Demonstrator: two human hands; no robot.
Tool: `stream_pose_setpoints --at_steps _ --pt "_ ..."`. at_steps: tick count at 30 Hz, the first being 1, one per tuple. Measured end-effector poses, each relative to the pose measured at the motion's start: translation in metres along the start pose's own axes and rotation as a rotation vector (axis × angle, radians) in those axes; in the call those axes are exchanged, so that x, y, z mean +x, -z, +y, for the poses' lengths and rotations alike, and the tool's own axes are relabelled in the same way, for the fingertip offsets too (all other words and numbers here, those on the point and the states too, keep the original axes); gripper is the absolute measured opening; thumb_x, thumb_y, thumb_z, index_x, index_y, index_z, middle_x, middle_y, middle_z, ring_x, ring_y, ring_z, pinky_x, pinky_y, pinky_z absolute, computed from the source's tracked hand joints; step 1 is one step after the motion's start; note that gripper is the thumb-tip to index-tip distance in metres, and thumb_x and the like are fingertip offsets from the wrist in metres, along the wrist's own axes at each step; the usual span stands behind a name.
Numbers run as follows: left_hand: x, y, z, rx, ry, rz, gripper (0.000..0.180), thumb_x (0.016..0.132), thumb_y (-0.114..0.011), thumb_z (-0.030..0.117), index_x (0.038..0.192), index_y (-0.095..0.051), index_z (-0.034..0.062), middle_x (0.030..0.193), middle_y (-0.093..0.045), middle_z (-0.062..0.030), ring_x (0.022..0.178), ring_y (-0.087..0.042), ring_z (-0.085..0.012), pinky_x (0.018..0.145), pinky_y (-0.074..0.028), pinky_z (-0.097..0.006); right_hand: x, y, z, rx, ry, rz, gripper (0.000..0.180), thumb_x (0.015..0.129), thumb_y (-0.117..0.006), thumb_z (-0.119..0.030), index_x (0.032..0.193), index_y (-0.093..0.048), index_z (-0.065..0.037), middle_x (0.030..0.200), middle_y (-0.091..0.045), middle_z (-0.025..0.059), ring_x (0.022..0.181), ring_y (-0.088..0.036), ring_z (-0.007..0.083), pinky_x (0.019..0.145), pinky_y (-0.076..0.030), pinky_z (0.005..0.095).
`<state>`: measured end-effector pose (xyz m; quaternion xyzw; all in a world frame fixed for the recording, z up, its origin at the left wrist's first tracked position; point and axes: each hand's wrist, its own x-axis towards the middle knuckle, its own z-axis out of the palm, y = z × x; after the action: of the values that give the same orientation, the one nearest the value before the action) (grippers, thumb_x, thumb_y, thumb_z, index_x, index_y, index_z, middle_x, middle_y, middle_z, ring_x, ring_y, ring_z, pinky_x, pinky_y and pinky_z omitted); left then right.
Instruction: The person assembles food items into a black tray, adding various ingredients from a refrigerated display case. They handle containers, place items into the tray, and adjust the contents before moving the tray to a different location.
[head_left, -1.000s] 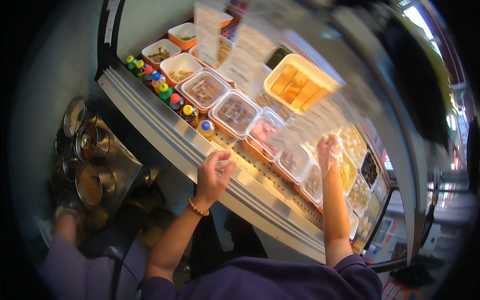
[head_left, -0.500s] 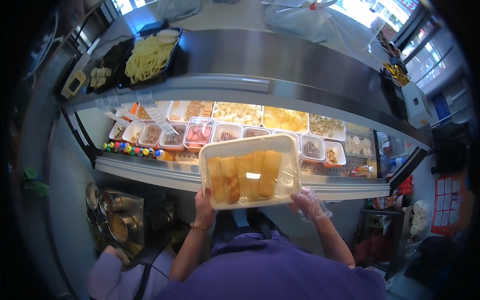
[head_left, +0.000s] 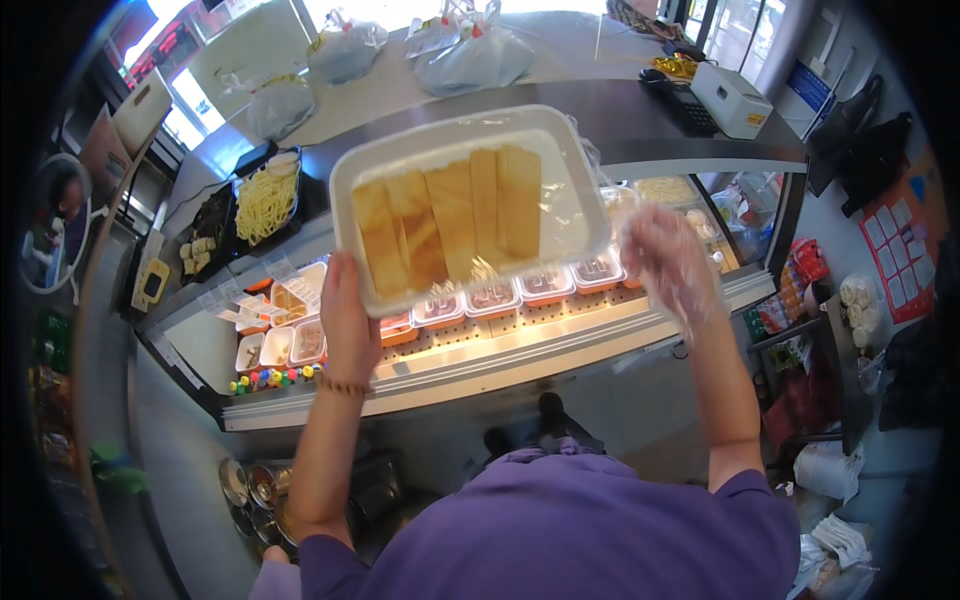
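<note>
A white rectangular tray is held up in front of me, tilted, above the lit display case. Flat yellow-brown strips of food, like tofu sheets, lie side by side in it, with shiny clear film over them. My left hand, bare with a beaded bracelet at the wrist, grips the tray's lower left corner. Beside the tray's right edge is my right hand in a clear plastic glove. Its fingers are curled and smeared by motion, so whether they touch the tray or film is unclear.
The display case holds several small food tubs behind a metal ledge. On its counter stand noodles in a black tray, tied plastic bags and a white machine. Metal pots sit low at left, near a co-worker's sleeve.
The tray has risen away from me, over the counter edge, in my left hand. My right hand has moved up alongside and now seems slightly off the tray's edge. The view has shifted.
</note>
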<state>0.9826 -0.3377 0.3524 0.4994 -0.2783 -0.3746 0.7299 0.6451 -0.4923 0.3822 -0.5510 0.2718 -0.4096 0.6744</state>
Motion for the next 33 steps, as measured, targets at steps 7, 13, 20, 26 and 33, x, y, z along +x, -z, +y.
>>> stream_pose_setpoints --at_steps 7,13,20,26,33 --pt "0.093 -0.046 0.027 0.154 0.147 -0.034 0.056 0.101 -0.047 0.046 0.135 -0.044 0.0015 0.124 -0.061 -0.0122 0.098 -0.069 -0.0267 0.067 -0.065 -0.035 0.143 0.014 -0.036 0.057 0.078 -0.279 0.023 0.091 -0.07 -0.023 0.097 -0.064 -0.002 0.088 -0.065 0.0058 0.079 -0.061 0.0117 0.073 -0.051 0.0234" --pt "0.128 -0.058 0.028 0.407 0.136 0.129 0.054 0.1 -0.049 0.048 0.126 -0.055 0.0014 0.109 -0.067 -0.0096 0.08 -0.069 -0.0176 0.058 -0.06 -0.026 0.203 -0.003 -0.07 -0.136 0.019 -0.503 0.033 0.088 -0.073 -0.025 0.109 -0.068 0.0 0.111 -0.069 0.0133 0.103 -0.063 0.0242 0.1 -0.047 0.0363" --pt "0.124 -0.06 0.02 0.716 0.006 0.361 0.05 0.097 -0.056 0.049 0.1 -0.069 0.0006 0.065 -0.05 0.0027 0.053 -0.048 -0.0087 0.046 -0.039 -0.026 0.229 0.01 -0.052 -1.29 0.418 -0.875 0.025 0.091 -0.066 -0.017 0.11 -0.07 -0.002 0.103 -0.07 0.0148 0.092 -0.067 0.0272 0.088 -0.054 0.0374" --pt "0.09 -0.117 0.014 1.231 -0.936 0.347 0.025 0.09 -0.067 0.029 0.093 -0.069 0.0041 0.087 -0.065 -0.0104 0.08 -0.062 -0.0264 0.076 -0.049 -0.039 0.263 0.009 -0.011 -1.538 1.167 -1.025 0.024 0.091 -0.06 -0.008 0.113 -0.067 -0.003 0.102 -0.07 0.0181 0.093 -0.07 0.0303 0.083 -0.057 0.0407" --pt "0.063 -0.162 -0.024 1.086 -0.772 0.125 0.009 0.084 -0.07 0.01 0.087 -0.066 0.003 0.086 -0.06 -0.0097 0.08 -0.063 -0.0239 0.069 -0.052 -0.035 0.242 -0.032 -0.04 -1.74 1.051 -1.177 0.016 0.086 -0.06 -0.005 0.098 -0.069 -0.001 0.096 -0.069 0.0147 0.088 -0.069 0.0301 0.076 -0.056 0.0392"
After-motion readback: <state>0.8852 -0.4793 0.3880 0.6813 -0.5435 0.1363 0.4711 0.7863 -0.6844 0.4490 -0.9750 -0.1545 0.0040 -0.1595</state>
